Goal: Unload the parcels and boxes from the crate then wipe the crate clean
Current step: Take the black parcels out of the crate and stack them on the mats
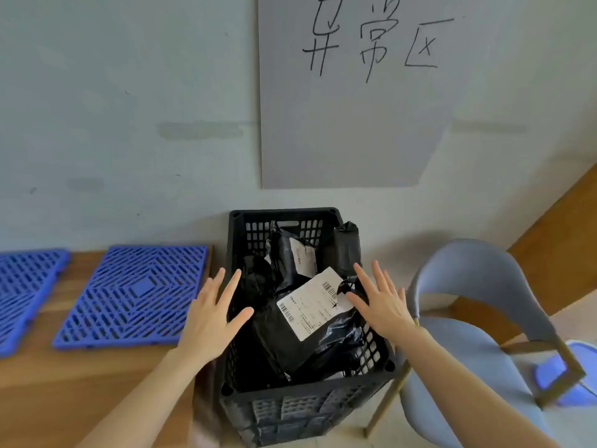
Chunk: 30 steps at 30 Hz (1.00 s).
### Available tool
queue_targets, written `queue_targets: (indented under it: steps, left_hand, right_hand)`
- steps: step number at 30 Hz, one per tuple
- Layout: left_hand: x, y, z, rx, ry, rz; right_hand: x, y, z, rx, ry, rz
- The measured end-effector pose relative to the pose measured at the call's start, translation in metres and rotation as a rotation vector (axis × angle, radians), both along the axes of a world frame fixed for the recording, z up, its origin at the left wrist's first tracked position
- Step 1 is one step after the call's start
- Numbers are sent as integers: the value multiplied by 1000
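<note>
A black slatted plastic crate (pixel 284 405) stands on the floor against the wall, filled with several black plastic parcels. The top parcel (pixel 310 331) carries a white shipping label with barcodes. Another labelled parcel (pixel 297 253) leans at the back, and a dark bundle (pixel 347 247) pokes over the crate's right rim. My left hand (pixel 213 315) hovers open above the crate's left rim, fingers spread. Over the right side my right hand (pixel 381 302) is open too, its fingers just above the top parcel's label corner. Neither hand holds anything.
Two blue lattice mats (pixel 135 295) (pixel 26 292) lie on a wooden surface left of the crate. A grey-blue chair (pixel 478 350) with wooden legs stands close on the right. A grey sheet with handwritten characters (pixel 355 92) hangs on the wall above.
</note>
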<state>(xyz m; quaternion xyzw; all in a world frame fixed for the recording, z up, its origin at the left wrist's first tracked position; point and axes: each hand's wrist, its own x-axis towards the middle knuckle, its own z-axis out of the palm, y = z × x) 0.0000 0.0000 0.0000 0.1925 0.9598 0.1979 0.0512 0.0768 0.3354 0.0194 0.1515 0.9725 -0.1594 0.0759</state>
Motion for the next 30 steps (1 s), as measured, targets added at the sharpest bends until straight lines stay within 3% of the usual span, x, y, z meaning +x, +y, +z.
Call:
queue_targets:
  steps: [8,17,25,30]
  left_hand:
    - [-30,29,-11,-148,136,-92]
    - [-96,71,-24,-175,171,-270]
    - [-150,64,-31,-323,199,-269]
    - [-166,56,-43,-317,143,-220]
  right_hand:
    - [-39,2,-30,112,-51,101]
    - [-106,-28,-40,183,126,258]
    - [-174,-64,-52,179,136,416]
    - [-198,-68,-57,146,115,457]
